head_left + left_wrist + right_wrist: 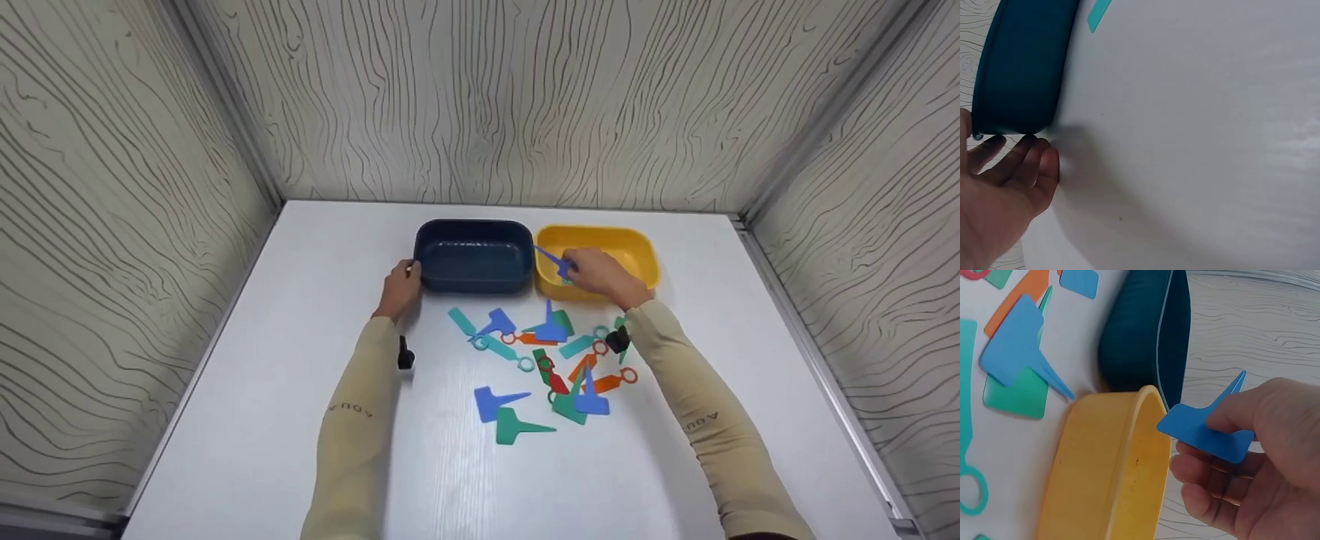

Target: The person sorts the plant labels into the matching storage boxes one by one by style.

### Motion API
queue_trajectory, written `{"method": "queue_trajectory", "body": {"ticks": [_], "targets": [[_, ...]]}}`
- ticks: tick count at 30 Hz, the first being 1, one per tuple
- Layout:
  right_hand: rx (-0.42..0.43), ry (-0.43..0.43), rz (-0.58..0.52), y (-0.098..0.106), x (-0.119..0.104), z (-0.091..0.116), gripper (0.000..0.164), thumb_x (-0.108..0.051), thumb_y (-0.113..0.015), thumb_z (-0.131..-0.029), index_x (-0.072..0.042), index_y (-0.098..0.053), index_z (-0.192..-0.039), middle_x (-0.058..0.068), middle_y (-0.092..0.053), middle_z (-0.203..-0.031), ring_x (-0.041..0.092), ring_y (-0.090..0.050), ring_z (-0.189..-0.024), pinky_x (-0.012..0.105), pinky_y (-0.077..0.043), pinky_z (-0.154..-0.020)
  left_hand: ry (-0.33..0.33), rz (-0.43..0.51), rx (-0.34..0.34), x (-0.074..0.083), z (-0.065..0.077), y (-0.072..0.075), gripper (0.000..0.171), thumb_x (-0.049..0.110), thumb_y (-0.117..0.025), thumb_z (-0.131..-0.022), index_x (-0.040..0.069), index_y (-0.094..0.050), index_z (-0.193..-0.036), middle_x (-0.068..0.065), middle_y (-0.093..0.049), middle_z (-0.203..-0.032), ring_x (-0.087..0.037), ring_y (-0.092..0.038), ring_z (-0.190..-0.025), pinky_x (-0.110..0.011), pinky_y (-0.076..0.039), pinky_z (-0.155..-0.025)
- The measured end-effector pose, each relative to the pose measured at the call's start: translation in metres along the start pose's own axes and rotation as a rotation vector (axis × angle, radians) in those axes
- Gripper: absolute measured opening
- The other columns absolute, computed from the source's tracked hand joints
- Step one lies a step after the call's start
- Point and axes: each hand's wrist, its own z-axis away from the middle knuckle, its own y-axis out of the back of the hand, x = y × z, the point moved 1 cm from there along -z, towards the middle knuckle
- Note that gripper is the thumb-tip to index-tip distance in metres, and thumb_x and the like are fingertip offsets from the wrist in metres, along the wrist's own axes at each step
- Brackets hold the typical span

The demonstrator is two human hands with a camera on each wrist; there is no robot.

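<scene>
My right hand (600, 274) pinches a blue T-shaped plant label (1193, 428) between thumb and fingers, above the yellow bin (1086, 467). The label's pointed stem slants up and away from the palm in the right wrist view. At the left end of the dark blue bin (476, 286), my left hand (401, 289) grips the rim, thumb at the top edge and fingertips against the outer wall (1024, 95). Something small and teal (566, 281) lies inside the yellow bin, partly hidden by the right hand.
Loose blue T-shaped labels (487, 405), green T-shaped labels (510, 426), and teal (499, 346), orange (607, 382) and red tags (557, 384) with rings lie scattered in front of the bins. Some overlap. A patterned wall (480, 105) rises behind the white table (300, 300).
</scene>
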Motion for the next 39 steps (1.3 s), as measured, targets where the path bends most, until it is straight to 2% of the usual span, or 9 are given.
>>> {"method": "queue_trajectory", "body": {"ticks": [7,15,19,24,28,31,39], "targets": [[0.0,-0.036,0.045,0.005,0.016,0.0,0.02,-0.012,-0.054,-0.097,0.0,-0.064,-0.109,0.013,-0.065,-0.094,0.026,-0.055,-0.081,0.041,-0.049,-0.078,-0.013,0.006,0.006,0.001,0.001,-0.001,0.05,0.039,-0.035,-0.105,0.005,-0.047,-0.14,-0.017,-0.054,-0.14,-0.03,-0.051,-0.131,-0.045,-0.039,-0.111],[-0.022,-0.091,0.028,0.011,0.036,-0.001,0.022,-0.012,-0.055,-0.096,0.002,-0.063,-0.111,0.015,-0.064,-0.097,0.029,-0.054,-0.084,0.042,-0.048,-0.08,-0.023,0.003,0.006,0.003,-0.001,-0.004,0.051,0.039,-0.036,-0.105,0.005,-0.047,-0.141,-0.017,-0.053,-0.141,-0.03,-0.05,-0.132,-0.045,-0.038,-0.112],[-0.035,-0.11,0.048,0.014,0.046,-0.002,0.026,-0.009,-0.054,-0.096,0.005,-0.063,-0.115,0.021,-0.066,-0.108,0.034,-0.059,-0.094,0.049,-0.051,-0.089,-0.029,-0.002,0.01,0.003,-0.002,-0.005,0.05,0.039,-0.036,-0.105,0.005,-0.047,-0.14,-0.017,-0.054,-0.141,-0.03,-0.051,-0.132,-0.045,-0.039,-0.112],[-0.047,-0.133,0.052,0.016,0.054,-0.001,0.028,-0.007,-0.052,-0.097,0.006,-0.063,-0.119,0.026,-0.064,-0.121,0.04,-0.061,-0.108,0.055,-0.049,-0.097,-0.037,0.003,0.013,0.004,-0.001,-0.006,0.049,0.038,-0.036,-0.105,0.006,-0.048,-0.139,-0.016,-0.055,-0.14,-0.03,-0.052,-0.131,-0.045,-0.04,-0.11],[-0.042,-0.131,0.049,0.016,0.055,0.0,0.027,-0.009,-0.052,-0.097,0.005,-0.064,-0.117,0.025,-0.065,-0.118,0.037,-0.061,-0.104,0.053,-0.05,-0.094,-0.025,-0.001,0.004,0.004,0.0,-0.006,0.049,0.039,-0.035,-0.105,0.007,-0.048,-0.14,-0.016,-0.054,-0.14,-0.03,-0.051,-0.131,-0.045,-0.04,-0.11],[-0.018,-0.092,0.07,0.015,0.053,-0.001,0.026,-0.01,-0.052,-0.096,0.005,-0.065,-0.113,0.024,-0.067,-0.113,0.036,-0.062,-0.097,0.052,-0.052,-0.09,-0.017,0.011,-0.005,0.004,0.0,-0.005,0.05,0.04,-0.035,-0.105,0.007,-0.046,-0.141,-0.015,-0.053,-0.141,-0.029,-0.05,-0.132,-0.045,-0.04,-0.111],[0.006,-0.042,0.064,0.007,0.032,-0.006,0.025,-0.014,-0.053,-0.095,0.003,-0.065,-0.109,0.02,-0.069,-0.105,0.031,-0.061,-0.087,0.047,-0.054,-0.082,-0.002,0.034,0.002,0.0,-0.001,-0.001,0.05,0.039,-0.035,-0.105,0.007,-0.046,-0.141,-0.015,-0.052,-0.142,-0.029,-0.05,-0.132,-0.045,-0.039,-0.111]]}}
